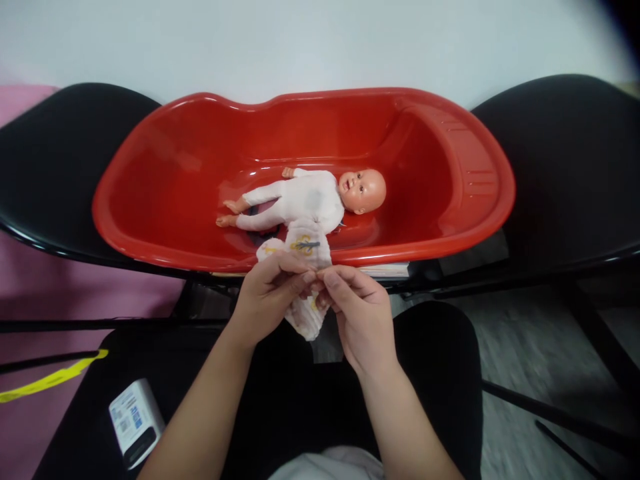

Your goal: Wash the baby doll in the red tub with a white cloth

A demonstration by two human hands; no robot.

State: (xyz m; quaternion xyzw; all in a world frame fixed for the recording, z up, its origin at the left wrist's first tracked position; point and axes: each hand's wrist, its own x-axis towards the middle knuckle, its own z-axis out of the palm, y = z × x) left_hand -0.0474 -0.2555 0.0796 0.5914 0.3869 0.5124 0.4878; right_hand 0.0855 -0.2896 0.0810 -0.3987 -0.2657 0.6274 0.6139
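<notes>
My left hand (267,293) and my right hand (363,307) are close together in front of the tub's near rim, fingertips pinched. Between them is a white patterned cloth (309,241) with yellow and dark motifs. One part of it lies over the rim toward the doll, and another hangs below my fingers. My fingers hide its middle. A baby doll (310,197) with a white cloth body lies on its back in the red baby bathtub (305,130), head to the right and feet to the left.
Black chair seats (560,160) flank the tub on the right and left. A white power bank-like device (136,421) rests at the lower left, on a black surface. A yellow strip (55,378) hangs at the left edge. Dark chair legs stand over the grey floor (520,333).
</notes>
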